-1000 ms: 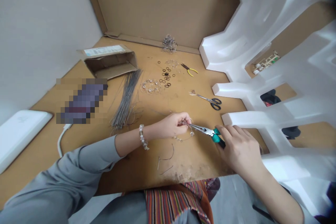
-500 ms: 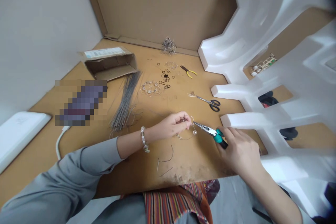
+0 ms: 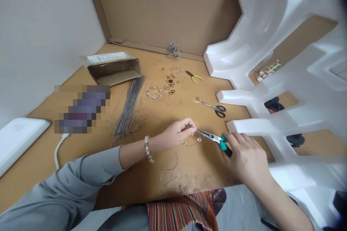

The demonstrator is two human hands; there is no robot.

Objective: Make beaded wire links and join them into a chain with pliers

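Observation:
My left hand (image 3: pixel 182 131) pinches a thin wire strung with clear beads; a loop of this beaded wire (image 3: pixel 199 139) hangs out below the fingers. My right hand (image 3: pixel 245 153) is wrapped round the green and black handles of long-nose pliers (image 3: pixel 213 137). The pliers' tips reach the wire right at my left fingertips; whether the jaws grip it is too small to tell. Short cut wire pieces (image 3: pixel 169 169) lie on the table in front of my left hand. A bundle of straight grey wires (image 3: pixel 128 110) rests to the left.
Scissors (image 3: pixel 217 108) and yellow-handled pliers (image 3: pixel 193 76) lie at the right. Dark rings (image 3: pixel 170 83), a beaded wire circle (image 3: pixel 154 94) and a wire tangle (image 3: pixel 174 49) are farther back. An open cardboard box (image 3: pixel 114 70) stands left. White moulded foam (image 3: pixel 238 127) borders the right side.
The pliers' tips drew back slightly from my left fingers, then came in to the wire again. My left hand keeps its pinch on the beaded wire. The view has shifted slightly.

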